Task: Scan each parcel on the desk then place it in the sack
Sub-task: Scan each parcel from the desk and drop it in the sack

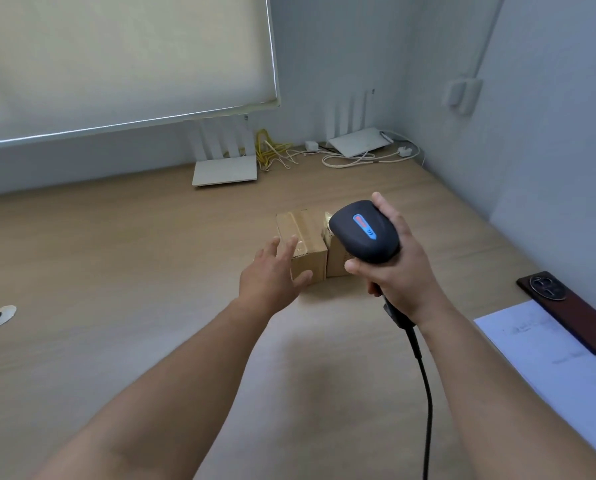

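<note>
Two small taped cardboard parcels (303,244) side by side mid-counter (116,271). Left hand (272,275), grip wide, reaching over the nearer one; right hand (396,268) wrapped round scanner (365,232). Probably light, stiff (tape likely slick). Best clasped across opposite sides.

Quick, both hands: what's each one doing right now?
Left hand: open, fingers spread at the left box, gripping nothing.
Right hand: gripping the scanner.
</note>
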Demonstrator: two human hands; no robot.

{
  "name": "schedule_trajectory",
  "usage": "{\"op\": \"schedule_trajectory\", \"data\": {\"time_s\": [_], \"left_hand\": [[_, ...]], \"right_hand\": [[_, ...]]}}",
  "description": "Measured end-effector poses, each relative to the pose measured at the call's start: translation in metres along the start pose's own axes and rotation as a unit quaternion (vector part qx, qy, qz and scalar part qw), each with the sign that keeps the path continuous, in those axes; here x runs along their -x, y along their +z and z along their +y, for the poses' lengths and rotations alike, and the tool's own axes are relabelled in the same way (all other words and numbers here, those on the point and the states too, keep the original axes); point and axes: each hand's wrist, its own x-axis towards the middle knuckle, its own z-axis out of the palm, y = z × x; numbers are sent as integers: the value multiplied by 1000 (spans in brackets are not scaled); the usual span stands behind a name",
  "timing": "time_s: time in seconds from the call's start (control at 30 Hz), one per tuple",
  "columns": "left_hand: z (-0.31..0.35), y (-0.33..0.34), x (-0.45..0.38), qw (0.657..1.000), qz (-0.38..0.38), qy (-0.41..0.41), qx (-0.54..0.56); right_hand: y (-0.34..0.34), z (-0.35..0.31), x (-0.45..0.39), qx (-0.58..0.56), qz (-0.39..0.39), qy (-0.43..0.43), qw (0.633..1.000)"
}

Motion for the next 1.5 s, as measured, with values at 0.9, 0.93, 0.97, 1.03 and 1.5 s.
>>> {"op": "schedule_trajectory", "data": {"time_s": [0.9,0.93,0.97,1.03,1.5], "left_hand": [[-3,45,-82,985,-75,-155,28],[-9,42,-72,985,-77,-152,32],[-16,39,-62,985,-75,-149,34],[-29,33,-38,987,-68,-143,39],[-139,4,151,982,-66,-147,97]], "right_hand": [[26,61,-42,-44,-9,58,997],[31,57,-36,-44,-13,59,997],[36,53,-30,-44,-15,59,997],[49,45,-17,-43,-23,59,997],[144,-9,125,-7,-48,91,995]]}}
